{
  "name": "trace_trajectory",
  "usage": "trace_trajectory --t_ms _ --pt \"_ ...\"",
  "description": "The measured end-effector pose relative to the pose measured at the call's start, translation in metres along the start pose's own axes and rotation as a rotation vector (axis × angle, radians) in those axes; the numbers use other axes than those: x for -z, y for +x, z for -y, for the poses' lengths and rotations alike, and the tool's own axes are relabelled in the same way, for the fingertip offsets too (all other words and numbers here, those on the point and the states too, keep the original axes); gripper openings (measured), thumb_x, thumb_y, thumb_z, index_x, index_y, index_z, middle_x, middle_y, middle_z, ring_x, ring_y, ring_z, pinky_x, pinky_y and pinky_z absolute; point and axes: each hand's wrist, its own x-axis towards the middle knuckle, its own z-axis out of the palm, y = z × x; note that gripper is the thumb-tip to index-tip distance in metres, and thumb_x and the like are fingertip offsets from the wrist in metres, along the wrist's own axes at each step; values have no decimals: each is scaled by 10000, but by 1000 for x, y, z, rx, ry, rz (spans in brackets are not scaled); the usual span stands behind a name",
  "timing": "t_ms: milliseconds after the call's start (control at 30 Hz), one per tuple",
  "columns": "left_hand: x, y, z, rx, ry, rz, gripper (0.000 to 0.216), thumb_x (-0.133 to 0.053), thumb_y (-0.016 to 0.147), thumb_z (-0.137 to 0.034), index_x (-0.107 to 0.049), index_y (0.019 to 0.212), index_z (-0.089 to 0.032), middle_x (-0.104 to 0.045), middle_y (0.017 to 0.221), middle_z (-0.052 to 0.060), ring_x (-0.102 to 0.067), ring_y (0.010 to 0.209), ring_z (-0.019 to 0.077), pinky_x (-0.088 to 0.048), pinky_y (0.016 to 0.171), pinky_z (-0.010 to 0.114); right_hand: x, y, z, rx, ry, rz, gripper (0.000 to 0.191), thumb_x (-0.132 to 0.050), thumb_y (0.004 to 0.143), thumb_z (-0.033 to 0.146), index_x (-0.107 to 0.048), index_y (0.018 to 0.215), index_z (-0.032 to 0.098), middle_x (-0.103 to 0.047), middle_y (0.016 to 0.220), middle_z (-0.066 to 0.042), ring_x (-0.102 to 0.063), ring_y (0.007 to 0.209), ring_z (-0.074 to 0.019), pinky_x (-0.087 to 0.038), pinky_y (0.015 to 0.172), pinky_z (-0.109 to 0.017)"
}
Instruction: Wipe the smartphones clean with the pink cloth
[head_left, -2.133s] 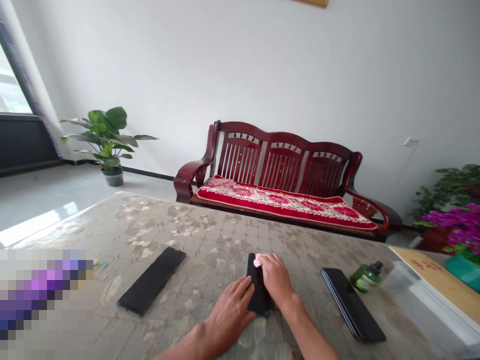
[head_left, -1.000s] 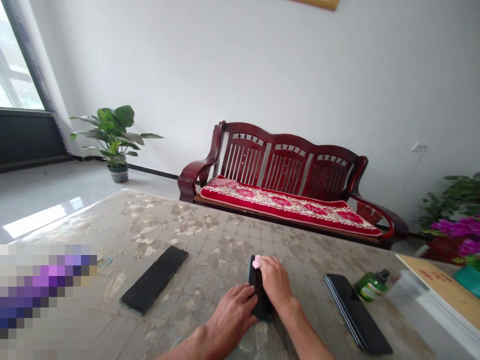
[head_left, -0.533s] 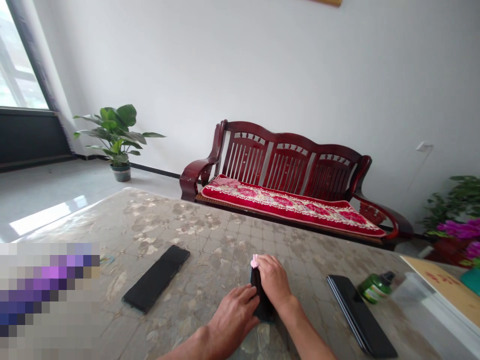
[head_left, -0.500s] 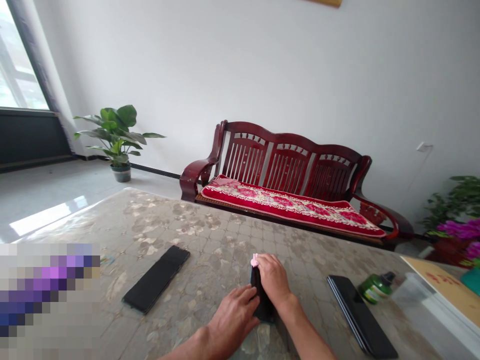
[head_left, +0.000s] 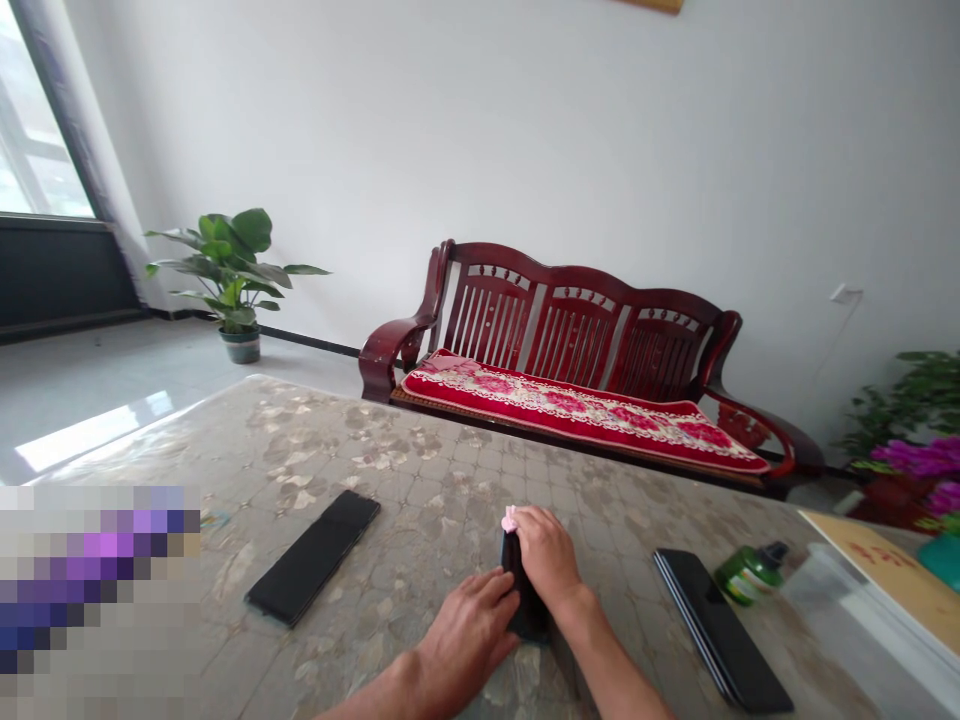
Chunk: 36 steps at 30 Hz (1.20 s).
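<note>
I see L hand [head_left: 471, 622], fingers laid loosely, on blk phone [head_left: 530, 612] btwn hands; R hand [head_left: 551, 562] pinches pink bit [head_left: 510, 521] over phone's far end. If L eases off, R's pressure cld skid phone.

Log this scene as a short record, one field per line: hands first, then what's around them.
Left hand: touching the middle phone
Right hand: holding a small pink item at that phone's far end
Table, left: a black phone lying flat
Table, right: stacked black phones, a green bottle beside them
Beyond the table: a wooden bench with a red floral cover
</note>
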Motion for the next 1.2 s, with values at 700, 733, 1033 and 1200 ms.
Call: trace_trajectory --t_ms 700,733,1033,1200 --pt "0 1 -1 -4 -1 6 306 -674 873 -273 -617 1165 -201 -609 1294 67 -521 1254 257 -393 1092 360 -1 -13 -2 9 41 -14 323 -421 923 92 -710 947 235 -714 1015 -40 -620 948 -172 -438 867 -257" --pt "0 1 -1 -2 -1 3 302 -676 871 -273 -620 1159 -200 -614 1285 65 -528 1244 255 -396 1089 358 0 -18 -2 21 44 -4 328 -417 923 92 -710 940 237 -713 1008 -39 -618 942 -174 -438 864 -258" --pt "-2 0 1 -6 2 -1 293 -671 877 -277 -616 1154 -198 -606 1297 72 -508 1271 253 -393 1094 356 -1 -3 -13 -41 22 -5 349 -391 940 98 -707 1036 210 -712 1067 -48 -613 1014 -186 -431 920 -268" --pt "-2 1 1 -9 -11 -5 287 -669 872 -271 -616 1147 -209 -612 1283 66 -516 1260 248 -389 1094 352 2 -17 -8 -12 18 -4 354 -401 921 70 -713 987 225 -711 1041 -41 -615 987 -180 -436 896 -255"
